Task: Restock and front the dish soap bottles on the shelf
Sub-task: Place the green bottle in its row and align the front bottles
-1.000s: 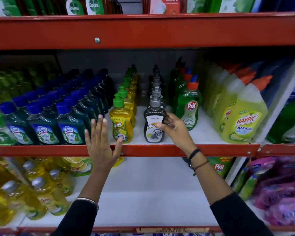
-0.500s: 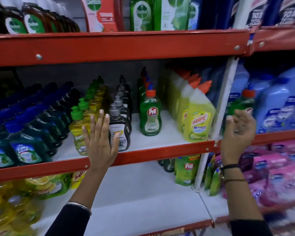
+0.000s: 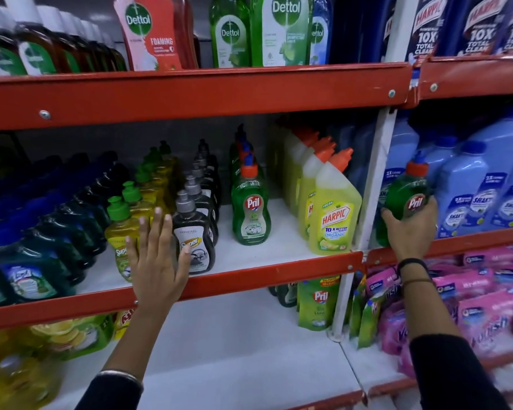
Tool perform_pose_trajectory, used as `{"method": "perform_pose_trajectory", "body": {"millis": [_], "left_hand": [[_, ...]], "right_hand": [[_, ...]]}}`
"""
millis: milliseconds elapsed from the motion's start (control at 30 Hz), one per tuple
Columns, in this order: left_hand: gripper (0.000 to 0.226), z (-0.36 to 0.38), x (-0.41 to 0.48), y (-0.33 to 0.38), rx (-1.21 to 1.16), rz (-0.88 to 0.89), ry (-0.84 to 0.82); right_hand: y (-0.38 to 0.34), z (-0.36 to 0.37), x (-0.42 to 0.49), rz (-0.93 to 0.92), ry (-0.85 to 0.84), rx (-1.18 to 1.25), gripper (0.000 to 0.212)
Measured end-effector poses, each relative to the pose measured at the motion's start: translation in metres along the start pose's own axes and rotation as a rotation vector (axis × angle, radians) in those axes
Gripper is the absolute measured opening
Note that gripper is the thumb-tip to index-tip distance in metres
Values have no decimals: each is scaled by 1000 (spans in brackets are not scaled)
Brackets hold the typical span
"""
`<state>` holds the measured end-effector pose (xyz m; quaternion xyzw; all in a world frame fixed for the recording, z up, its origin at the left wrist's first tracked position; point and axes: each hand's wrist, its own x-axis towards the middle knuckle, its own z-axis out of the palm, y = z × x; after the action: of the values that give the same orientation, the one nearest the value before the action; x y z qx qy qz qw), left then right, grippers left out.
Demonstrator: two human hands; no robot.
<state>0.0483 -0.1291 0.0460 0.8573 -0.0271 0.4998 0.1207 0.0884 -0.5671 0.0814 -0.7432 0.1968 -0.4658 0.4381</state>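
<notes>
Mid-restock: right hand (image 3: 409,229) closed around 1 stray Pril bottle (image 3: 404,193), left hand (image 3: 156,258) open, empty; next, probably into the Pril row (image 3: 250,205).

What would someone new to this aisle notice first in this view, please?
Probably the right hand gripping a green Pril bottle in the right-hand bay, among pale blue bottles. Next, the left hand spread open before the front yellow bottle and dark Super bottle on the middle shelf.
</notes>
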Motion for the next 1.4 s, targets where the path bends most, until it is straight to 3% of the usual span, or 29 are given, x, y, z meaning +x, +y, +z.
{"method": "perform_pose_trajectory", "body": {"millis": [267,500,733,967,1400], "left_hand": [[65,3,0,-4,11,25,4],[64,7,-1,-9,26,33,8],[64,7,-2,-8,37,52,29],[62,5,-1,-5,60,68,25],[63,13,-4,-13,80,166,66]], "right_hand": [[-2,-1,-25,-103,186,55,87],[-48,-13,-48,-254,321,12,86],[-105,2,-105,-294,172,96,84],[-148,49,-156,-183,-89,194,92],[-142,95,-182,-92,-199,1,92]]}}
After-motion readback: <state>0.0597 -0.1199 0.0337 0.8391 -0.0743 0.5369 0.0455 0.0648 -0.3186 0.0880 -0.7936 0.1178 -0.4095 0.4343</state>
